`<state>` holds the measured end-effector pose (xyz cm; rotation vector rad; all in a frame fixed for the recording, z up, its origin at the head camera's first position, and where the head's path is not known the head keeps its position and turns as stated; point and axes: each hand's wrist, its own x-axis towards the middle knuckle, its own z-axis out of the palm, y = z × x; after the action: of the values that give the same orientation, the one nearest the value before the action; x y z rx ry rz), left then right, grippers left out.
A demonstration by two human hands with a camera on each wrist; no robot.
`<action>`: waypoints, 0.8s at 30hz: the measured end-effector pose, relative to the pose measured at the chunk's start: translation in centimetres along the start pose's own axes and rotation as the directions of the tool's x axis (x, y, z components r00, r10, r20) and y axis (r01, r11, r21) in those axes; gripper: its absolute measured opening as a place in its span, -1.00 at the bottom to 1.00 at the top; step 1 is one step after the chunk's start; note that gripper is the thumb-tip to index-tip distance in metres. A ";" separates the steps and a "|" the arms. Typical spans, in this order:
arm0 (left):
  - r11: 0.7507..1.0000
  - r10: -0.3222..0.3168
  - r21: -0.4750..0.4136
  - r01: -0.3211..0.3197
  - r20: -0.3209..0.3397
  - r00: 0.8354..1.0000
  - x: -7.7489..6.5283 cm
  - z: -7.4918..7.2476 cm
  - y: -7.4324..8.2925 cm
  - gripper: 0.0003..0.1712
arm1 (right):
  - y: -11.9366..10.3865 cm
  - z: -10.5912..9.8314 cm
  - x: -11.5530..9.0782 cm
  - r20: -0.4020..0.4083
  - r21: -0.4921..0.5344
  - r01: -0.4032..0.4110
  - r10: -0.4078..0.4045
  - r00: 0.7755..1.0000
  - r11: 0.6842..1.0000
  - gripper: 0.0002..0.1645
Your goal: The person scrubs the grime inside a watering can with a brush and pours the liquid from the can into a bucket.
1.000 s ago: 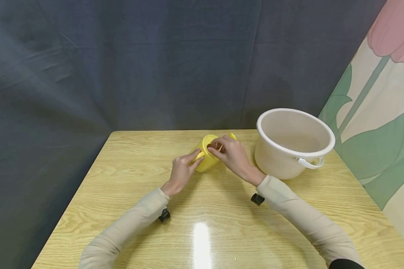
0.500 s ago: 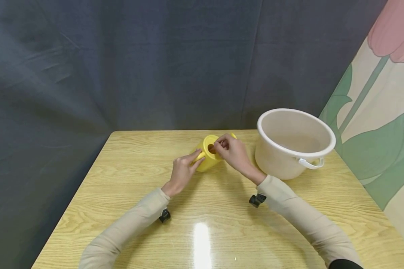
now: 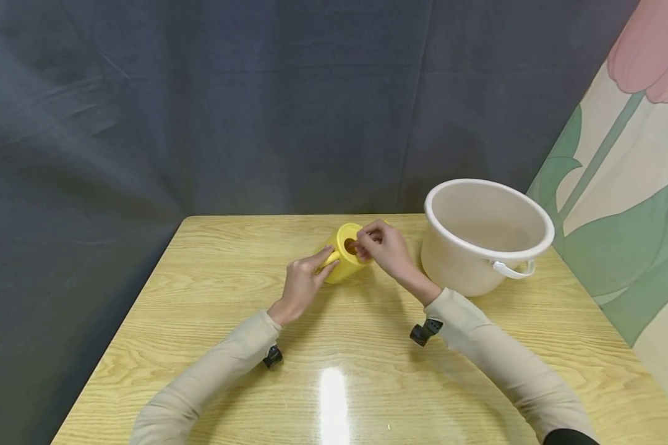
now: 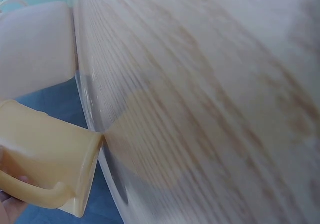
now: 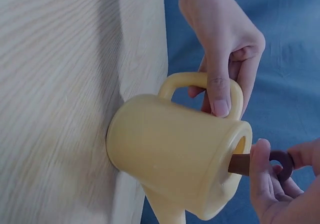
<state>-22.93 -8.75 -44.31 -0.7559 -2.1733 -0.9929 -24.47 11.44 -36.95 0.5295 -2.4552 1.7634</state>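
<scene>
A yellow watering can (image 3: 339, 272) stands toward the back of the table. My left hand (image 3: 300, 284) grips its handle (image 5: 177, 81) between thumb and fingers. The can's spout (image 5: 167, 209) points away from that handle. At the round top opening, my right hand (image 3: 391, 250) pinches a brown tool (image 5: 240, 164) with a ring-shaped end (image 5: 286, 165). Its other end reaches into the can and is hidden there, so I cannot tell what kind of tool it is. The left wrist view shows the can (image 4: 45, 144) with its base edge at the tabletop.
A large white bucket (image 3: 462, 266) with a white handle (image 3: 514, 271) stands to the right, close to my right forearm. The wooden table (image 3: 228, 247) ends at a dark blue curtain (image 3: 312, 111). A wall with painted tulips (image 3: 618, 216) rises on the right.
My right hand has shifted slightly right from the can's opening, so more of the hole shows, with the brown tool still pinched. The left hand and the can have barely moved.
</scene>
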 end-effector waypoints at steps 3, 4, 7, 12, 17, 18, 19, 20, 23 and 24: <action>1.000 -0.001 0.003 0.001 0.004 1.000 0.1 0.0 0.1 -0.61 | 0.0 0.0 0.1 -0.003 0.073 -0.033 0.033 0.999 0.997 -0.78; 1.000 -0.003 0.004 0.003 0.004 1.000 0.1 0.0 0.1 -0.61 | -0.1 0.0 0.1 -0.004 0.085 -0.042 0.043 0.999 0.995 -0.78; 1.000 -0.003 0.004 0.003 0.003 1.000 0.1 0.0 0.1 -0.61 | -0.3 0.0 0.1 -0.005 0.132 -0.072 0.073 0.997 0.989 -0.76; 1.000 0.005 0.007 -0.005 0.013 1.000 0.1 -0.1 0.2 -0.61 | -0.8 -0.1 0.0 -0.025 0.209 -0.096 0.104 0.994 0.973 -0.73; 1.000 -0.002 0.009 0.001 0.014 1.000 0.1 -0.1 0.3 -0.61 | -1.4 -0.4 -0.4 -0.035 0.217 -0.084 0.094 0.995 0.973 -0.70; 1.000 -0.002 0.009 0.002 0.013 1.000 0.1 -0.1 0.3 -0.61 | -1.5 -0.4 -0.5 -0.041 0.215 -0.077 0.088 0.995 0.974 -0.70; 1.000 -0.002 0.007 0.002 0.010 1.000 0.2 -0.1 0.3 -0.61 | -1.6 -0.5 -0.6 -0.048 0.212 -0.068 0.080 0.996 0.975 -0.70; 1.000 0.000 0.008 0.000 0.007 1.000 0.2 -0.2 0.3 -0.61 | -1.6 -0.6 -0.7 -0.057 0.208 -0.058 0.072 0.996 0.976 -0.71; 1.000 0.005 0.009 -0.004 -0.005 1.000 0.1 -0.1 0.3 -0.61 | -1.8 -0.8 -1.0 -0.078 0.218 -0.025 0.043 0.996 0.976 -0.75; 1.000 0.006 0.009 -0.006 -0.007 1.000 0.1 -0.1 0.3 -0.61 | -1.8 -0.8 -1.0 -0.081 0.223 -0.018 0.037 0.996 0.975 -0.77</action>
<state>-22.77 -8.67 -44.02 -0.7531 -2.1669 -0.9811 -23.05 11.94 -35.32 0.4278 -2.2343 2.0404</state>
